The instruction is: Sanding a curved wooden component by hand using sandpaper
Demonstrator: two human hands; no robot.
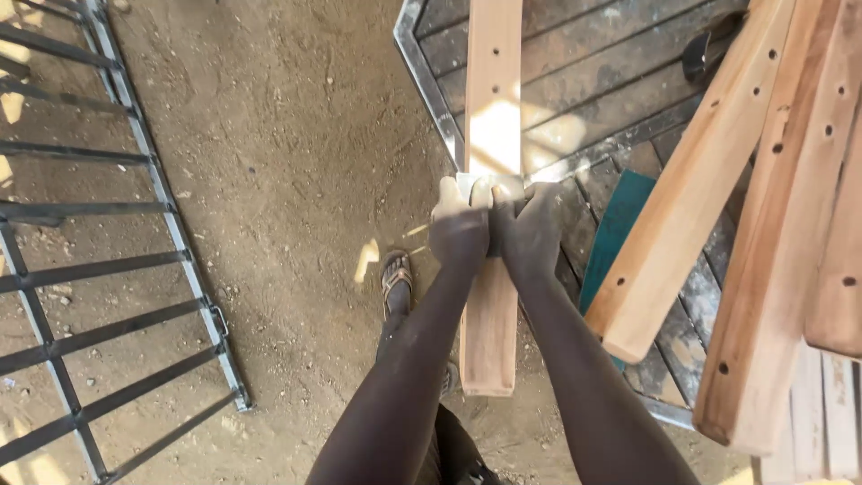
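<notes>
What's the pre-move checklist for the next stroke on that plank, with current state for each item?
1. Both hands on the pad: left hand and right hand press a pale sanding pad together. Ok.
2. Pad flat on the plank: cannot tell, fingers cover it.
3. Plank supported: far part lies on the slatted metal-framed platform, near end overhangs the dirt. Not ok.
4. Sandalled foot away from the plank end: ok.
5. Drilled boards on the right apart from the stroke line: ok.
</notes>
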